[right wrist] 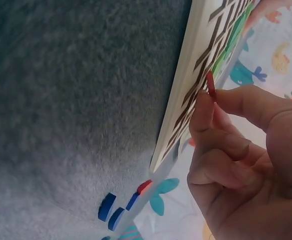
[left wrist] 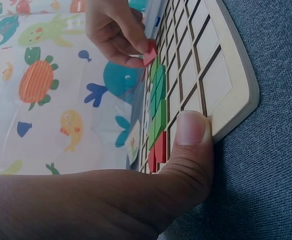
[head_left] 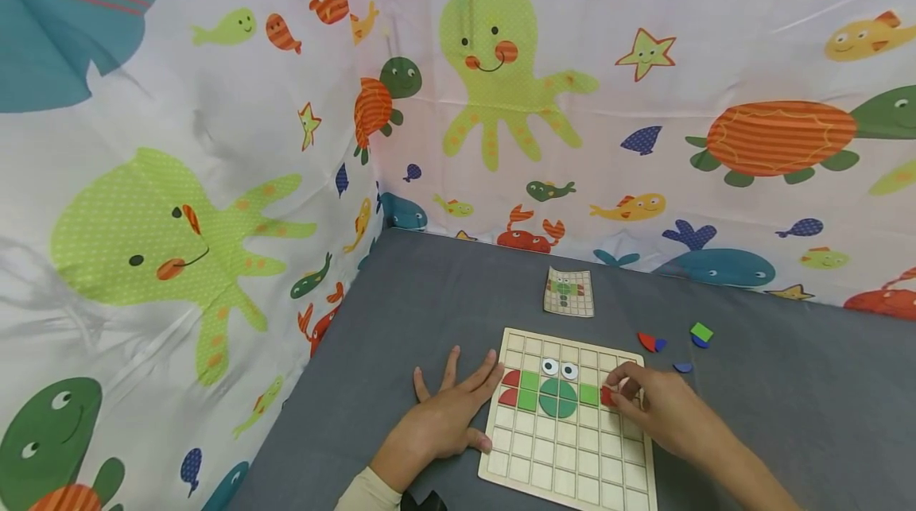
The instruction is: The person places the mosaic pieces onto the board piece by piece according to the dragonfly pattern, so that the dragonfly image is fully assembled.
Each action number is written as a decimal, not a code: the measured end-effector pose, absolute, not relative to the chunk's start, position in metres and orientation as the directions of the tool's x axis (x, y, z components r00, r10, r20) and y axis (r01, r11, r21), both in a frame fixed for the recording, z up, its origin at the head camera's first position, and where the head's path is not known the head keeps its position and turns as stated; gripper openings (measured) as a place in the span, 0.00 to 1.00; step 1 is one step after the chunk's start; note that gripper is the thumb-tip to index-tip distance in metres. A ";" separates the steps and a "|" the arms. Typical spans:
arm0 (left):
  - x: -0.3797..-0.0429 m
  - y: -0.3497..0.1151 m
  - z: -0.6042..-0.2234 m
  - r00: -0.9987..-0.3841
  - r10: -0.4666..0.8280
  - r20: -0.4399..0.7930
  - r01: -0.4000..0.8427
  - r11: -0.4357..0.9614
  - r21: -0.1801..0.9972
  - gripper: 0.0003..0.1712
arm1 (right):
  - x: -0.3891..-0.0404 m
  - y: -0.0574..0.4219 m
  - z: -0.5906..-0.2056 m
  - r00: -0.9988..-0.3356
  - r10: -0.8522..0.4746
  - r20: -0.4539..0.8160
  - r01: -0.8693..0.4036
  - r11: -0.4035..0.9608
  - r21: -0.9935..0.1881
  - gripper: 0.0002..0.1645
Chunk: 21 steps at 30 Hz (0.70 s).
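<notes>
A wooden grid board (head_left: 545, 452) lies on the grey cloth. My right hand (head_left: 664, 406) pinches a small red quarter-circle piece (right wrist: 210, 85) between thumb and index finger, just over the board's right side. My left hand (head_left: 440, 420) is spread at the left edge, and its thumb (left wrist: 191, 131) rests on the board's rim. On the grid sit two red pieces (head_left: 509, 396), green squares (head_left: 528, 400) at left, a dark green circle (head_left: 557, 398) made of quarters, two eye pieces (head_left: 549, 366) above it, and one green square (head_left: 589, 394) at right.
Behind the board lies a small picture card (head_left: 569, 293) showing a similar figure on a grid. Right of the board are a loose red piece (head_left: 646, 342), a green square (head_left: 702, 331) and several blue pieces (head_left: 683, 368). A printed curtain (head_left: 572, 217) borders the back and left.
</notes>
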<state>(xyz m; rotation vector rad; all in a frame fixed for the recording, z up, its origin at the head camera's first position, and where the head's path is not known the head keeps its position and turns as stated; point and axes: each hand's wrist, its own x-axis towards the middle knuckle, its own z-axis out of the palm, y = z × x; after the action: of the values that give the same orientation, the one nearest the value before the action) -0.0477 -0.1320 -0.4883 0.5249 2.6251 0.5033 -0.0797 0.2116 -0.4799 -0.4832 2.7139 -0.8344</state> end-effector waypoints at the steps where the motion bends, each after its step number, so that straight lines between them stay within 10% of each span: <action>1: -0.048 -0.132 -0.488 -0.843 0.431 -0.322 0.281 0.863 0.420 0.66 | -0.079 0.211 -0.480 -0.910 -0.381 -0.162 -0.225 0.784 -0.579 0.05; 21: -0.047 -0.132 -0.486 -0.848 0.432 -0.308 0.281 0.858 0.430 0.66 | -0.077 0.205 -0.479 -0.924 -0.323 -0.205 -0.186 0.848 -0.497 0.05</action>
<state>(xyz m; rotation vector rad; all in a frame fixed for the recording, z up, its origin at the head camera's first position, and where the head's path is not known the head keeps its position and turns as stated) -0.0467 -0.1325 -0.4856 0.5284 2.6338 0.5244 -0.0773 0.2048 -0.4789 -0.3867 2.7434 -0.6961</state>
